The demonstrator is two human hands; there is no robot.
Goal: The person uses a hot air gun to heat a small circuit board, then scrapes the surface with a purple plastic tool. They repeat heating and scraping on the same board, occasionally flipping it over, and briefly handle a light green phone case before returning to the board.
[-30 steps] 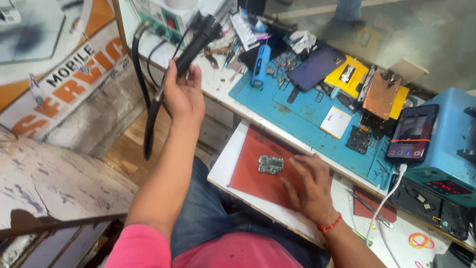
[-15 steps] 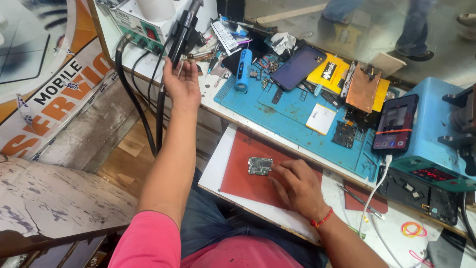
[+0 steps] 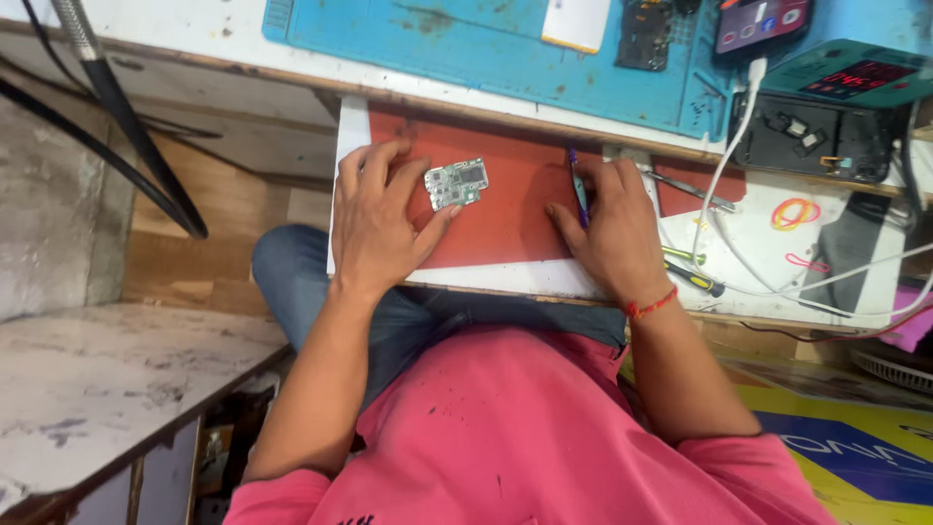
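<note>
left hand [image 3: 381, 226] off cable, at circuit board [image 3: 457, 183]

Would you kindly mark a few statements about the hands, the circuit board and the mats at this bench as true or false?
1. The left hand touches the small circuit board. True.
2. The circuit board lies on the blue mat. False: it lies on the red mat, nearer the person.
3. The right hand has a thin blue-handled tool under its fingers. True.
4. The left hand holds a black hose. False: the black hoses hang apart at the far left, untouched.
5. A white cable runs to the phone on the blue mat. True.
</note>
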